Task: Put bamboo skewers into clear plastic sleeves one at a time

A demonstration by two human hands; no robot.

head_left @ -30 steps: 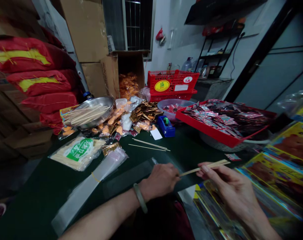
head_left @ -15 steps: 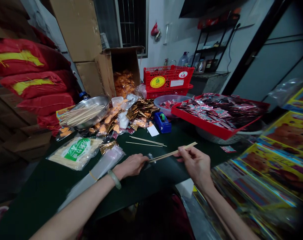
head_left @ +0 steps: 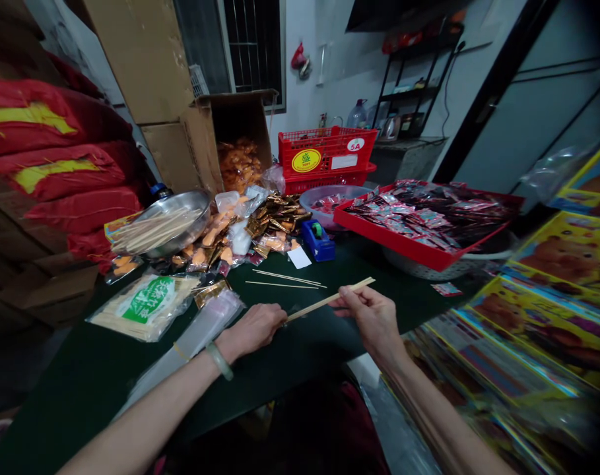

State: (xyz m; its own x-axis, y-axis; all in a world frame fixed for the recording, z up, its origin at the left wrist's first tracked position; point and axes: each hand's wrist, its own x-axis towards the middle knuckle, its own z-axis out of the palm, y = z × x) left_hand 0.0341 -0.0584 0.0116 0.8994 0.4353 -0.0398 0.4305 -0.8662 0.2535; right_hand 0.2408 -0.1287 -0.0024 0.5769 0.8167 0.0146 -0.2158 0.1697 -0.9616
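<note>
At frame centre, a thin pale wooden skewer bundle (head_left: 329, 300) slants up to the right, spanning both hands. The right hand (head_left: 373, 316) pinches its upper part, fingers curled. The left hand (head_left: 253, 326), knuckles up, closes on its lower end above the dark green tabletop (head_left: 82, 382).

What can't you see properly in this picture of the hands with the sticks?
- Near end of the wooden sticks: hidden inside the left hand, head view.
- Right hand fingertips: curled under the sticks, out of sight.
- Printing on the green-labelled packet: too small to read.
- Colourful boxes: blurred and cut off by the right edge.
- Bottom of the cardboard box: too dark to see.
</note>
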